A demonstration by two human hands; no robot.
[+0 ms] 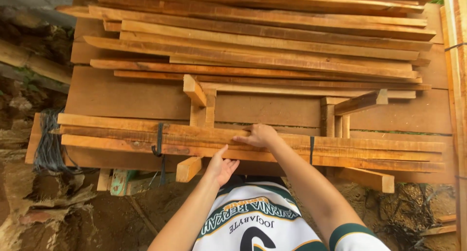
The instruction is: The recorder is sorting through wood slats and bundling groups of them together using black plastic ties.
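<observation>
At the far left a bunch of dark loose strapping (48, 144) hangs off the bench end. Next, a black band (159, 139) ties the bundle of long reddish-brown sawn wooden slats (121, 134), its long axis running left to right across the person. The left hand (221, 167) presses its open palm up under the bundle's near edge. The right hand (259, 135) lies flat on top, fingers spread, gripping nothing. Behind rises a stack of rough planks (262, 32).
</observation>
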